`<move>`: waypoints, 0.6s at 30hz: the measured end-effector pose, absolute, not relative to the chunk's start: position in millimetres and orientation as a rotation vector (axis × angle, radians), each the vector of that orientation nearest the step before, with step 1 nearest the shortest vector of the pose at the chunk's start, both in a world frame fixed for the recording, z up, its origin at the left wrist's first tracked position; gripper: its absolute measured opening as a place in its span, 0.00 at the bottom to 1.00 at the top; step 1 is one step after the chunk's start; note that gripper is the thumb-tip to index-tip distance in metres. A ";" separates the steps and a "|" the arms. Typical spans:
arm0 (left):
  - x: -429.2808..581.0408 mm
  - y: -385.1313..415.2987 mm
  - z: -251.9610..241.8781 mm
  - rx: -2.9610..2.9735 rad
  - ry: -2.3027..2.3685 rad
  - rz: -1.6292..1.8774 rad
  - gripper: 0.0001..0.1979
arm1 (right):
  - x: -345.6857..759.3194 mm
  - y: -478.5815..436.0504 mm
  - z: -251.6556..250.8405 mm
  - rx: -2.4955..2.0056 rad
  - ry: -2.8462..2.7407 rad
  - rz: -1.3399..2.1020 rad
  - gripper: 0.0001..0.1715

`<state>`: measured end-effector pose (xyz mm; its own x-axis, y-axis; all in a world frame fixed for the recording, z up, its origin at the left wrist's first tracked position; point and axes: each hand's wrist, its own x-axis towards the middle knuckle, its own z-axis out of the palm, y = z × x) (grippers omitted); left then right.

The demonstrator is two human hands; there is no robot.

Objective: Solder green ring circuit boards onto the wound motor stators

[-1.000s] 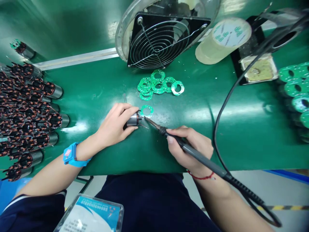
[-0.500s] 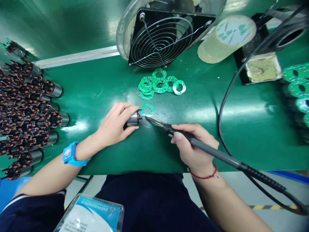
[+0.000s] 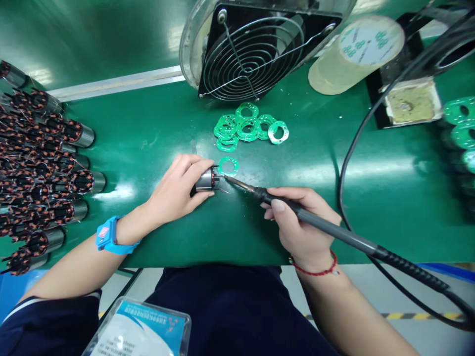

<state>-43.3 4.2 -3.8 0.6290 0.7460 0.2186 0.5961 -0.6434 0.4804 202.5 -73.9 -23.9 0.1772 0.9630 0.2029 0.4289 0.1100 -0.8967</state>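
Note:
My left hand (image 3: 183, 185) is closed around a motor stator (image 3: 204, 181), a small silver cylinder lying on its side on the green bench. Copper windings, black prongs and thin wire ends stick out of its right end. My right hand (image 3: 302, 220) grips a soldering iron (image 3: 315, 222) by its dark handle. The iron's tip meets the wire ends beside the stator; whether it touches them I cannot tell. A single green ring-shaped circuit board (image 3: 228, 167) lies flat just beyond the tip. Farther back is a loose pile of similar boards (image 3: 247, 127).
Many wound stators (image 3: 48, 178) stand crowded at the left. A fan with a wire guard (image 3: 252, 59) sits at the back, beside a roll of tape (image 3: 352, 57). A tray of yellowish solder-cleaning material (image 3: 411, 102) and more green boards (image 3: 462, 118) are on the right. The iron's black cable (image 3: 343, 183) loops across the bench.
The view has shifted slightly. Both hands keep their grip on the stator and the soldering iron, and the iron's tip stays near the wire ends.

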 end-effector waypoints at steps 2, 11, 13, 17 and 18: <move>-43.1 4.1 -4.0 2.480 1.083 0.559 0.24 | 202.1 -73.6 -23.6 -1.493 -1.421 0.689 0.08; -43.0 4.8 -5.3 2.515 1.067 0.609 0.24 | 201.5 -73.7 -24.7 -1.491 -1.394 0.679 0.08; -42.7 5.2 -6.0 2.524 1.067 0.630 0.24 | 201.0 -73.4 -24.5 -1.495 -1.392 0.684 0.08; -42.1 5.6 -6.7 2.520 1.080 0.649 0.23 | 199.8 -72.3 -23.4 -1.512 -1.395 0.705 0.09; -42.1 5.7 -6.7 2.519 1.082 0.650 0.23 | 199.5 -72.1 -23.1 -1.514 -1.394 0.714 0.09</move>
<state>-42.1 5.7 -6.7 0.6090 0.7422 0.2796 0.5951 -0.6607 0.4576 199.5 -72.1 -23.1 0.1882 0.9677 0.1675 0.4298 0.0722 -0.9000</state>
